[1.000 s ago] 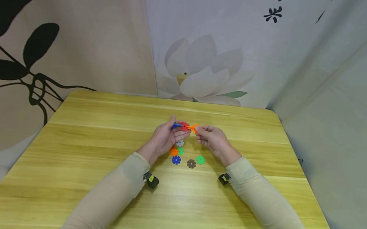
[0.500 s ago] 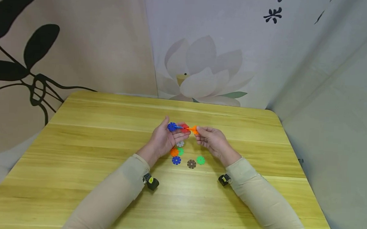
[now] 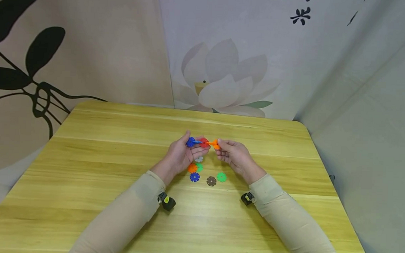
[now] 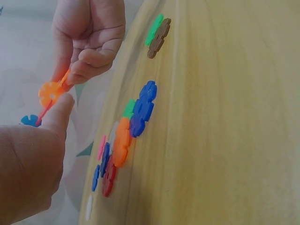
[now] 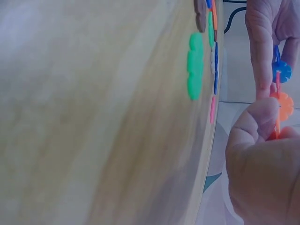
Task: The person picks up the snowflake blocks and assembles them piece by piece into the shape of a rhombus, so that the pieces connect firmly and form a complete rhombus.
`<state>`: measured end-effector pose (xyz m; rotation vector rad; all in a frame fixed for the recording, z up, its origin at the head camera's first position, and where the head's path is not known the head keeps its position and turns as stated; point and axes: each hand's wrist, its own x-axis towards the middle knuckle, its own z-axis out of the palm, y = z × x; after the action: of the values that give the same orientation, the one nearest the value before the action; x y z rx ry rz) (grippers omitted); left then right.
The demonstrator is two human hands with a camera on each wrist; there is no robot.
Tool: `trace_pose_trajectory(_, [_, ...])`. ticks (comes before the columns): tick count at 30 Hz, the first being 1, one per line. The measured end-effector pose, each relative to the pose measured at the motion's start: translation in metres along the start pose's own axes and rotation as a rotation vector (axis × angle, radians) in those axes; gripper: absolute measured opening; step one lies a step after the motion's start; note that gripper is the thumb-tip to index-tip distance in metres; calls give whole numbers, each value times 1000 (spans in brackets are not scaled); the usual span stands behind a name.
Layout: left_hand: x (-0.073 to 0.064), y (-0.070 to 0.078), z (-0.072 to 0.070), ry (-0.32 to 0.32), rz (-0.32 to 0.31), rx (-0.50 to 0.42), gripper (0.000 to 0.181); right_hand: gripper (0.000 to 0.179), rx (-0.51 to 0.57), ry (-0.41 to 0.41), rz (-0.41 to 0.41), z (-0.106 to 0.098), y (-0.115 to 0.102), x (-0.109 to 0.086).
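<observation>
A short chain [image 3: 204, 143] of five notched discs is held up between my two hands, above the far half of the bench [image 3: 199, 223]. It runs from a blue end disc [image 3: 190, 141] through an inner blue disc [image 5: 282, 71], a red disc [image 3: 204, 140] and an inner orange disc [image 4: 48, 93] to an orange end disc [image 3: 216, 144]. Barely showing beside my left thumb a second ago, the blue end disc now turns more of its face to the head view, while the red disc stays almost in place. For the work in hand, that reads as a change of angle only: no disc appears added. My right hand [image 3: 235, 153] pinches the orange end disc. My left hand [image 3: 181, 153] lies palm up, fingers out straight beneath the chain and thumb raised; whether that thumb touches the blue end disc, I cannot tell. The hands are close, my forearms in pale sleeves [image 3: 119, 216] angling inward across the bench. Nearer me lie loose discs, among them a white disc [image 3: 199, 160], a loose orange disc [image 3: 192, 168], a loose blue disc [image 3: 194, 177] and, to the right, a brown disc [image 3: 211, 181] beside a green disc [image 3: 221, 177]
</observation>
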<state>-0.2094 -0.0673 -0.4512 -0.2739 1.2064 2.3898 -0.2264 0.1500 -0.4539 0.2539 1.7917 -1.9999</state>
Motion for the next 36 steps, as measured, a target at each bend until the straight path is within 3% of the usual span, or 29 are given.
trace_pose_trajectory(20, [3, -6, -1, 26, -14, -4, 68, 29, -14, -21, 2, 2, 2, 1])
trace_pose_trajectory(28, [3, -8, 0, -20, -29, 2, 56, 36, -22, -47, 18, 8, -1, -2])
trace_pose_trajectory(33, [3, -6, -3, -3, -49, -16, 53, 52, -90, -76, 41, 8, -5, -4])
trace_pose_trajectory(36, [3, -3, -5, 21, -40, -33, 49, 57, -209, -79, 31, -2, -5, -8])
